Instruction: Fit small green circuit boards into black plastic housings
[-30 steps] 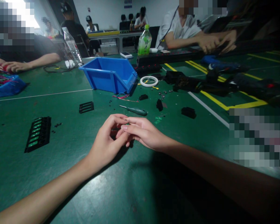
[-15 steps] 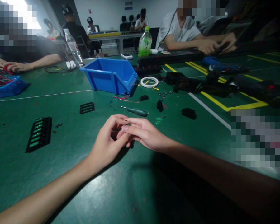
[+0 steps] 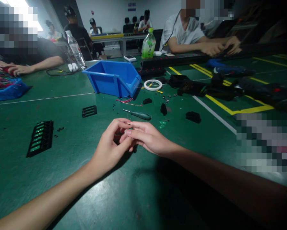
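My left hand (image 3: 112,139) and my right hand (image 3: 149,137) meet over the green table, fingers closed together. Between the fingertips of both shows a sliver of a small green and black part (image 3: 131,128); the rest of it is covered by the fingers. Just beyond the hands lies a screwdriver (image 3: 140,115) with a dark green handle. Small green circuit boards (image 3: 162,124) rest a little past my right hand. Off to the left are a black frame holding green boards (image 3: 41,137) and a slotted black plate (image 3: 89,111).
A blue bin (image 3: 107,83) stands ahead, near a white ring (image 3: 153,85) and loose screws (image 3: 166,99). Black plastic pieces (image 3: 193,117) lie to the right. Bottles (image 3: 148,44) stand farther back. People sit across the table, one beside a blue tray of wires (image 3: 8,91).
Both hands keep almost the same place and grip. The view shifts very slightly; nothing on the table has visibly moved.
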A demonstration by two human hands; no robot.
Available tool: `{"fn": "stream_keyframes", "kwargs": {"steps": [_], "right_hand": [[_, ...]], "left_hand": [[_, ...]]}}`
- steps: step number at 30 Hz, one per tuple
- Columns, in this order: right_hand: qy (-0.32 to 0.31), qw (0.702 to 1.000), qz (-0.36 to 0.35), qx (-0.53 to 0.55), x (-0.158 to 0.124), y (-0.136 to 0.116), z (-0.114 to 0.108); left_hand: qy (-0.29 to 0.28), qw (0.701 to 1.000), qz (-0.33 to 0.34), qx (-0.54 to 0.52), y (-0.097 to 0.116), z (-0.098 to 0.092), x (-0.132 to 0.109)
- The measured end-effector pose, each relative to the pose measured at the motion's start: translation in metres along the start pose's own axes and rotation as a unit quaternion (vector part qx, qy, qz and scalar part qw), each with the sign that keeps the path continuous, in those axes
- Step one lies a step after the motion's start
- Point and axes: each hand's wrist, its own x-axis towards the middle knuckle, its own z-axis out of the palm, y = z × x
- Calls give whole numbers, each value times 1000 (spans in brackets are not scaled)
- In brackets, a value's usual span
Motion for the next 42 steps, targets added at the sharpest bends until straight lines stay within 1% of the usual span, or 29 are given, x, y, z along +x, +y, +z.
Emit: {"fn": "stream_keyframes", "kwargs": {"steps": [19,36,42], "right_hand": [[-3,1000,-6,-4,1,2,-1],[-1,1000,-4,-5,0,2,-1],[-7,1000,-9,-9,1,2,-2]], "left_hand": [[6,1000,4,6,2,1,1],[2,1000,1,2,0,0,0],[-7,1000,4,-12,-1,0,0]]}}
